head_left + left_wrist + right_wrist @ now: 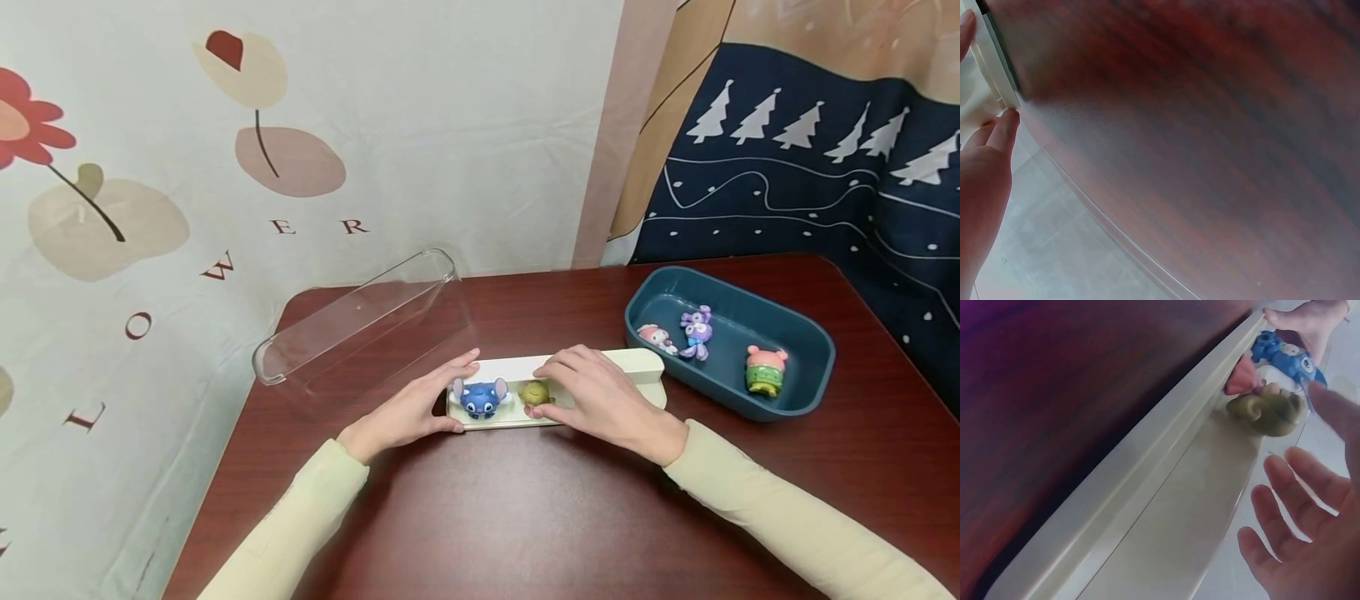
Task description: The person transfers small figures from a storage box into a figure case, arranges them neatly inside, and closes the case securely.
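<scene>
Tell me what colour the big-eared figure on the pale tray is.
The big-eared figure is mainly blue; the head view shows it best.

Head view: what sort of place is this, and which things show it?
Probably an indoor tabletop set up for toys: a dark red table, a flower-printed sheet behind it, and a blue toy figure on a cream tray.

Head view: the desk [525,517] is seen from above, forward and down, at the greatest distance. Left-wrist view: the desk is shown close up, the pale tray [637,362] being cropped at upper left. Right-wrist view: the tray is viewed lengthwise, nearby; the blue figure [480,398] is shared with the head view.
</scene>
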### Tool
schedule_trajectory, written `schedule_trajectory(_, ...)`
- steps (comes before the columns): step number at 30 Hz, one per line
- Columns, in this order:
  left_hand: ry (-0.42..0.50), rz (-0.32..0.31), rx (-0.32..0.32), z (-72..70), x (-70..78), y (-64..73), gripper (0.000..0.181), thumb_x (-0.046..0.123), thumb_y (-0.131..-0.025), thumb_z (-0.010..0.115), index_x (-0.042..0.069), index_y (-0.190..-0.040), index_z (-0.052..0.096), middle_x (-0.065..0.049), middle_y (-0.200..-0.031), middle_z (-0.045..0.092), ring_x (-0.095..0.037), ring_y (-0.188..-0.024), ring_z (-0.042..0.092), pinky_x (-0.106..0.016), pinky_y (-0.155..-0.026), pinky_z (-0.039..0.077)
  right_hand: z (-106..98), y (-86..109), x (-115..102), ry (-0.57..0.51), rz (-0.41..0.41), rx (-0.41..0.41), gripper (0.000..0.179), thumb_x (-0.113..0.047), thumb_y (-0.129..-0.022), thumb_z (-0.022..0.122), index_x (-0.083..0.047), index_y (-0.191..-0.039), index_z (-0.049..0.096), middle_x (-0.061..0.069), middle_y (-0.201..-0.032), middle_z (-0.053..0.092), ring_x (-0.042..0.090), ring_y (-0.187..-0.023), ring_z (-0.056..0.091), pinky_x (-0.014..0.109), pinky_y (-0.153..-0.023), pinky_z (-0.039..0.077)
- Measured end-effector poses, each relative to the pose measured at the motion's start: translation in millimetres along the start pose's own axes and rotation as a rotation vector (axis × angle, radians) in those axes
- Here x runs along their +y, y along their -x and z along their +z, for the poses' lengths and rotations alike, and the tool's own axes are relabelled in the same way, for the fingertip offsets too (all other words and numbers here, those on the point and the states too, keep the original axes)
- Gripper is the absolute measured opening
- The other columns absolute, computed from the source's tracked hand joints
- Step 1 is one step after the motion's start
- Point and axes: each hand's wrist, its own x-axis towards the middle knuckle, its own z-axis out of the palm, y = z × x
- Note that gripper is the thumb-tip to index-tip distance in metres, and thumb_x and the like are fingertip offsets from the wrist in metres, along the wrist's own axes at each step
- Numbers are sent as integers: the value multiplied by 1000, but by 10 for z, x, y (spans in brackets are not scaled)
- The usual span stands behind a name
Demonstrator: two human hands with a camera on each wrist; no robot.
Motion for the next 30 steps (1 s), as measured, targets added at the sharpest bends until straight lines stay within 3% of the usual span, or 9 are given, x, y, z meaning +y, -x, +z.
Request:
schedule_trajectory(5, 2, -7, -2, 1, 1, 5, 95, 13, -80, 91, 14, -159, 39, -1, -170, 26, -22, -152, 34, -41, -121, 33, 16, -8, -54, -4, -5, -24, 37, -34, -85, 88, -13, -114, 77, 0, -110, 72, 19, -103, 62, 39, -91, 54)
schedule_trajectory(19, 3, -9, -5, -3, 1, 4, 95, 13, -80, 91, 15, -159, 39, -1, -170, 27, -22, -152, 34, -42, -120, 33, 38, -31, -74, -82, -33, -56, 32, -17, -89, 84, -9, -119, 75, 2, -114, 70, 15, -102, 65, 36, -91, 59)
schedule_trajectory(30, 5, 4, 1, 7, -16, 4, 96, 13, -80, 91, 15, -159, 39, -4, -170, 27, -23, -152, 35, -42, -120, 34, 82, -23, -100, -107, -45, -10, 30, -14, -89, 84, -9, -117, 75, 2, -111, 70, 14, -98, 66, 32, -87, 60)
